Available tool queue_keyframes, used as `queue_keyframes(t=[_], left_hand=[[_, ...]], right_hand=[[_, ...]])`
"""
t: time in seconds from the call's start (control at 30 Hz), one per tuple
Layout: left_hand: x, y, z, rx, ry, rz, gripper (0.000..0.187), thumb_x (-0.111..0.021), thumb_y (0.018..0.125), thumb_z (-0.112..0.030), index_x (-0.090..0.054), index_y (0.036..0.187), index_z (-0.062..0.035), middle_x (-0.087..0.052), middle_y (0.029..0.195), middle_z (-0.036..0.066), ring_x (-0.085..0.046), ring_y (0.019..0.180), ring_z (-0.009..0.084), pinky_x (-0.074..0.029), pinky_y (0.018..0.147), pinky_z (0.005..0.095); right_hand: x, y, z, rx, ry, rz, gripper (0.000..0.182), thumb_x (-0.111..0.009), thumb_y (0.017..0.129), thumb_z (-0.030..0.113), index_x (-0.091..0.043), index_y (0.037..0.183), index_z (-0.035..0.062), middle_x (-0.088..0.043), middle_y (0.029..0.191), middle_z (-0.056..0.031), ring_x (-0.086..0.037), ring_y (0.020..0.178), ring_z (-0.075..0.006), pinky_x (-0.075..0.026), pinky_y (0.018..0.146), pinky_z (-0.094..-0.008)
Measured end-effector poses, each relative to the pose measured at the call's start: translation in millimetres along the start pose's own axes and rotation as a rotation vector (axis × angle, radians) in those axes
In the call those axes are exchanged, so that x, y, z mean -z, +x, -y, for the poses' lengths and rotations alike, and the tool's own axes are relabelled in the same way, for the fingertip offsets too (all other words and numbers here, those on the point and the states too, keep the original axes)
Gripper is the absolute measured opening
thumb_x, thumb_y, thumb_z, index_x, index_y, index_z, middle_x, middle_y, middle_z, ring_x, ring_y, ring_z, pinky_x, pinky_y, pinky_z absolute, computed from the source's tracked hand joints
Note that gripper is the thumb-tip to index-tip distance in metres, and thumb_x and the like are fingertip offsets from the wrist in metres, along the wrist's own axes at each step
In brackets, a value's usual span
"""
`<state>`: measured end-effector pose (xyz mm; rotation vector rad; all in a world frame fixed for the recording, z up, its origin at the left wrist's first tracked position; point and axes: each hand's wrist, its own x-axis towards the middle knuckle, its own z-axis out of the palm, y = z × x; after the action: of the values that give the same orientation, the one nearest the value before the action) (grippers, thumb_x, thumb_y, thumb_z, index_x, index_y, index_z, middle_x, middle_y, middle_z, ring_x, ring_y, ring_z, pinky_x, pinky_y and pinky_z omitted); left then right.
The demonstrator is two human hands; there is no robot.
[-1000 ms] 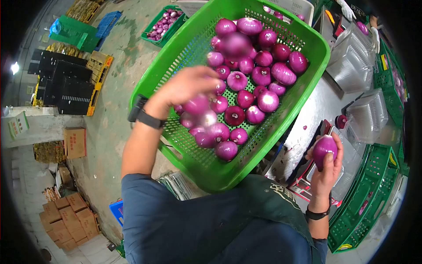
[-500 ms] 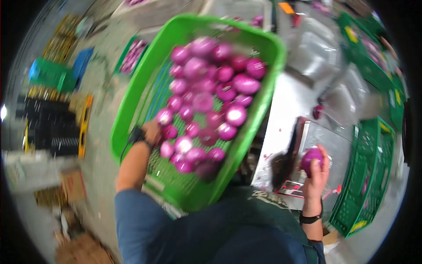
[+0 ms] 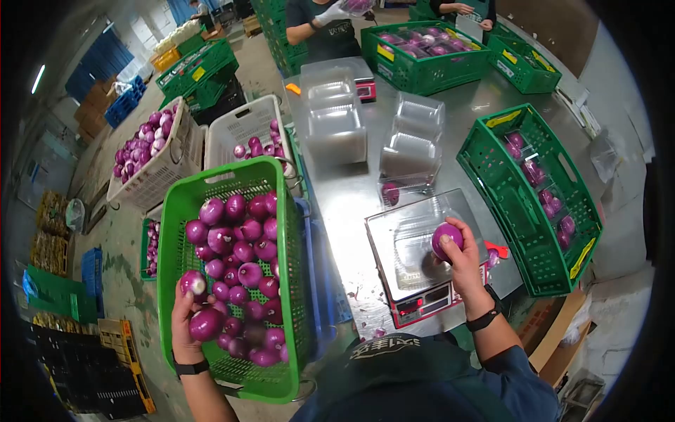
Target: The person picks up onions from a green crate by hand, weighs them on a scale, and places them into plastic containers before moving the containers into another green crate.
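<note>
My left hand (image 3: pixel 184 320) grips red onions at the left side of a bright green basket (image 3: pixel 290 337). One peeled onion (image 3: pixel 193 283) sits at its fingertips and another onion (image 3: pixel 206 324) lies against the palm. Several more red onions (image 3: pixel 242 251) fill the basket beneath. Over the scale (image 3: pixel 429 301), my right hand (image 3: pixel 464 260) is closed around a red onion (image 3: pixel 448 241), thumb across its front. A clear plastic tray (image 3: pixel 413 254) rests on the scale's metal platform, just left of that onion. A red-orange object (image 3: pixel 496 250) lies by my right wrist.
Stacked clear trays (image 3: pixel 336 130) and a second stack (image 3: pixel 411 144) stand on the metal table (image 3: pixel 330 232). A dark green crate (image 3: pixel 555 246) with packed onions is at right, another crate (image 3: pixel 422 70) behind. White crates (image 3: pixel 176 158) of onions stand left. Co-workers (image 3: pixel 330 35) stand across the table.
My view has swung toward the table. The left hand, earlier reaching among the basket's onions, now holds onions above them. My right hand still holds its onion by the scale.
</note>
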<state>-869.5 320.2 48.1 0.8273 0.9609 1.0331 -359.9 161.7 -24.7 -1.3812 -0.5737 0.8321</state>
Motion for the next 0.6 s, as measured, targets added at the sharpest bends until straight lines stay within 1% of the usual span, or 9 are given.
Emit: queue_keyframes(t=[0.03, 0.1, 0.17, 0.2, 0.3, 0.33, 0.47, 0.57, 0.6], left_hand=[[-30, -4, 2, -0.021, -0.014, 0.037, 0.046, -0.062, 0.098, -0.018, -0.047, 0.14, -0.0121, -0.062, 0.113, 0.01, -0.067, 0.094, 0.0234, -0.063, 0.073, 0.0427], [-86, -14, 10, -0.03, -0.044, 0.117, 0.064, -0.067, 0.092, -0.014, -0.039, 0.149, -0.0151, -0.059, 0.12, 0.014, -0.067, 0.098, 0.0282, -0.064, 0.073, 0.0469], [-133, -24, 21, -0.02, -0.029, 0.222, 0.072, -0.069, 0.087, -0.01, -0.037, 0.151, -0.0156, -0.056, 0.124, 0.016, -0.066, 0.1, 0.0302, -0.064, 0.074, 0.0481], [-155, -31, 28, 0.001, -0.053, 0.256, 0.075, -0.069, 0.085, -0.009, -0.036, 0.152, -0.0159, -0.055, 0.126, 0.016, -0.065, 0.102, 0.0311, -0.064, 0.073, 0.0485], [-215, -54, 51, 0.049, -0.118, 0.254, 0.078, -0.068, 0.086, -0.007, -0.031, 0.154, -0.0173, -0.053, 0.129, 0.019, -0.065, 0.104, 0.0341, -0.063, 0.072, 0.0504], [-229, -62, 57, 0.073, -0.136, 0.268, 0.078, -0.068, 0.087, -0.007, -0.031, 0.154, -0.017, -0.053, 0.13, 0.02, -0.065, 0.104, 0.0348, -0.064, 0.073, 0.0505], [-268, -89, 91, 0.083, -0.164, 0.241, 0.076, -0.07, 0.09, -0.009, -0.03, 0.154, -0.0157, -0.053, 0.131, 0.021, -0.067, 0.104, 0.0369, -0.064, 0.075, 0.0505], [-300, -99, 117, 0.05, -0.132, 0.176, 0.074, -0.071, 0.089, -0.005, -0.034, 0.153, -0.015, -0.053, 0.134, 0.018, -0.065, 0.112, 0.0327, -0.063, 0.081, 0.0458], [-309, -96, 124, 0.083, -0.064, 0.165, 0.074, -0.071, 0.088, -0.003, -0.036, 0.152, -0.0142, -0.053, 0.136, 0.015, -0.063, 0.115, 0.028, -0.062, 0.087, 0.0413]], right_hand=[[7, 2, -2, 0.013, -0.019, -0.006, 0.046, -0.068, 0.095, 0.021, -0.051, 0.136, 0.0086, -0.063, 0.099, -0.0078, -0.064, 0.074, -0.0155, -0.054, 0.063, -0.0288], [18, 3, 0, 0.01, -0.011, 0.01, 0.048, -0.071, 0.093, 0.02, -0.052, 0.136, 0.0084, -0.062, 0.105, -0.006, -0.063, 0.083, -0.0128, -0.053, 0.066, -0.0263], [28, 5, 4, 0.019, 0.005, 0.037, 0.052, -0.076, 0.091, 0.022, -0.053, 0.136, 0.0079, -0.06, 0.111, -0.0041, -0.061, 0.091, -0.0109, -0.054, 0.071, -0.0252], [35, 5, 9, 0.03, -0.044, 0.073, 0.059, -0.077, 0.086, 0.017, -0.051, 0.138, 0.0068, -0.06, 0.113, -0.0061, -0.061, 0.096, -0.0136, -0.053, 0.082, -0.0274], [60, 16, 1, 0.147, -0.144, 0.188, 0.066, -0.074, 0.08, 0.01, -0.048, 0.14, 0.0056, -0.06, 0.115, -0.0086, -0.061, 0.102, -0.0172, -0.05, 0.092, -0.0305], [65, 17, 3, 0.157, -0.14, 0.215, 0.071, -0.07, 0.076, 0.006, -0.046, 0.142, 0.0049, -0.06, 0.118, -0.0104, -0.061, 0.106, -0.0192, -0.049, 0.097, -0.0323], [89, 22, -2, 0.193, -0.175, 0.261, 0.071, -0.07, 0.075, 0.004, -0.045, 0.141, 0.003, -0.06, 0.12, -0.0111, -0.061, 0.109, -0.0199, -0.049, 0.098, -0.033], [103, 28, -1, 0.238, -0.23, 0.266, 0.071, -0.072, 0.074, 0.005, -0.045, 0.14, 0.0026, -0.061, 0.121, -0.0126, -0.062, 0.109, -0.0214, -0.05, 0.098, -0.034], [104, 29, -1, 0.264, -0.265, 0.269, 0.071, -0.073, 0.074, 0.007, -0.046, 0.14, 0.0026, -0.061, 0.121, -0.0133, -0.063, 0.109, -0.0222, -0.05, 0.097, -0.0343]])
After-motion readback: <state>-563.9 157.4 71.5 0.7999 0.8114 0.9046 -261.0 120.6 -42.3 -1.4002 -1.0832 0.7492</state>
